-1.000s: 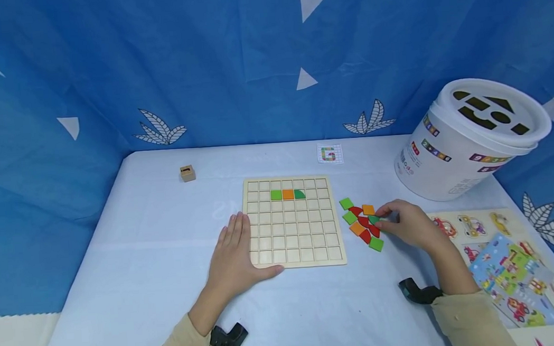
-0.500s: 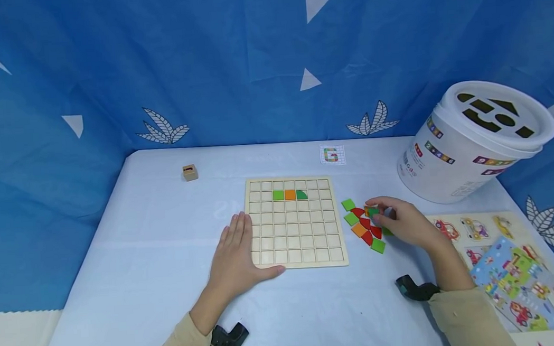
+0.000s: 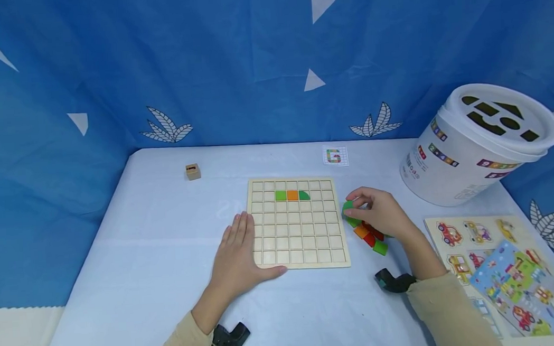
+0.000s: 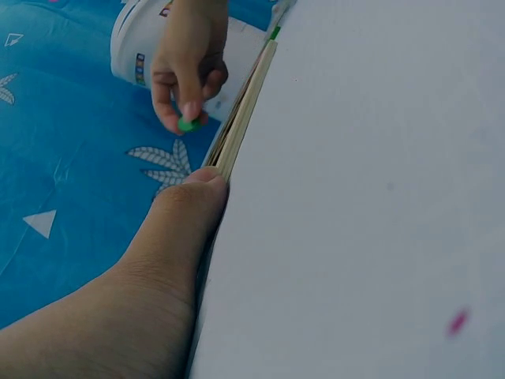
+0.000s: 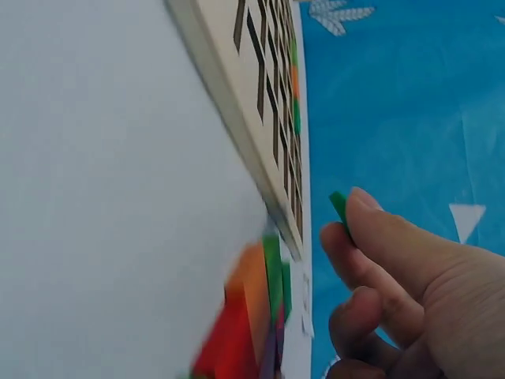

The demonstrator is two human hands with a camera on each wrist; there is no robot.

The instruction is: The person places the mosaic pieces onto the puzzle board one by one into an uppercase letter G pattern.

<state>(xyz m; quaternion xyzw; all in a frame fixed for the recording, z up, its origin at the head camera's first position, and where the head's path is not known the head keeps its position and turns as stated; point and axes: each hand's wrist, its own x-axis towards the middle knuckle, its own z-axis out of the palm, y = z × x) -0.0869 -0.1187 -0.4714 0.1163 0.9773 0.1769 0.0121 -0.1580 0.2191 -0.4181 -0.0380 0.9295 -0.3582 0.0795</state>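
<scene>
One green piece [image 5: 338,207] is rising from the loose pile [image 3: 369,239] towards the wooden board [image 3: 299,230], the right hand [image 3: 379,211] pinching it; the straight-fingered left hand [image 3: 234,249] is resting against the board's edge. Picking is seemingly finishing, placing still pending.

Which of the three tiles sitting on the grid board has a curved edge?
The dark green tile, rightmost of the row in the head view; the light green tile and the orange tile are square.
</scene>
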